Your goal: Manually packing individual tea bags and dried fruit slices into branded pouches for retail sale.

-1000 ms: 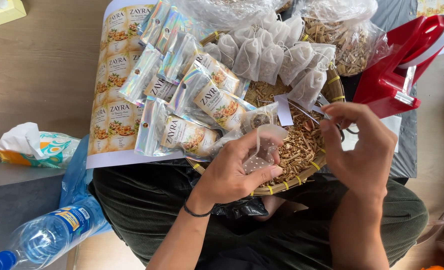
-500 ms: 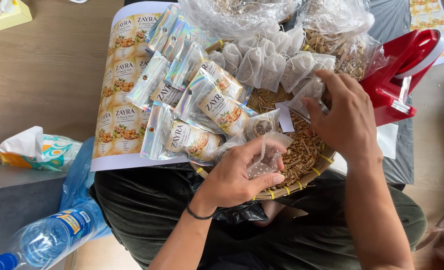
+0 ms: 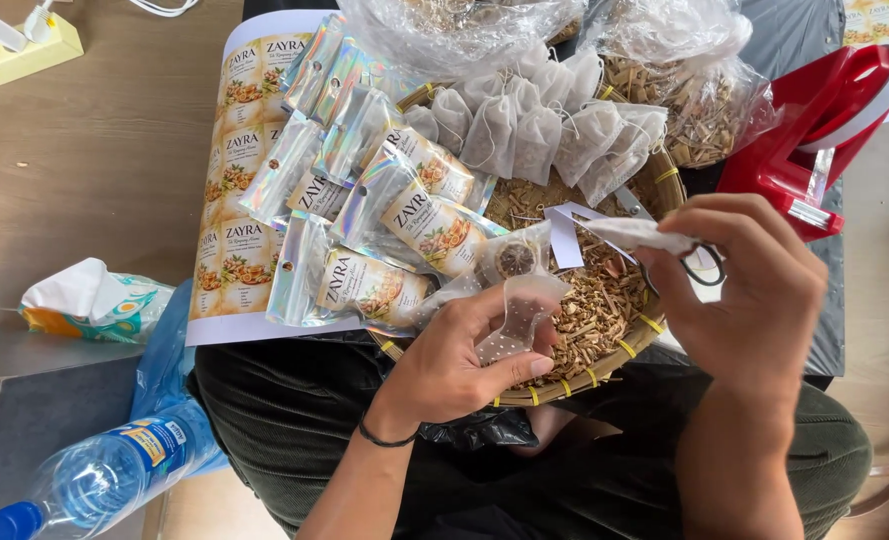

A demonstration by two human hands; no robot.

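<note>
My left hand (image 3: 454,365) pinches a small empty mesh tea bag (image 3: 517,312) by its lower edge, above the near rim of a woven basket (image 3: 604,372) of dried herb pieces. My right hand (image 3: 749,290) holds a filled white tea bag (image 3: 636,233) between thumb and fingers, over the basket's right side, with black scissor loops (image 3: 702,268) at the fingers. A clear pouch with a dried slice (image 3: 509,258) lies just beyond my left hand. Several filled mesh bags (image 3: 534,125) lie at the basket's far side.
Shiny labelled pouches (image 3: 404,200) are fanned over a sheet of printed labels (image 3: 244,190) on the left. A red tape dispenser (image 3: 824,120) stands at right. Plastic bags of herbs (image 3: 694,100) lie behind. A water bottle (image 3: 104,475), tissue pack (image 3: 89,300) and power strip (image 3: 14,55) lie on the left.
My right hand went up to the far bags and came back to the basket's right side holding a filled tea bag. My left hand kept the empty mesh bag, barely shifting.
</note>
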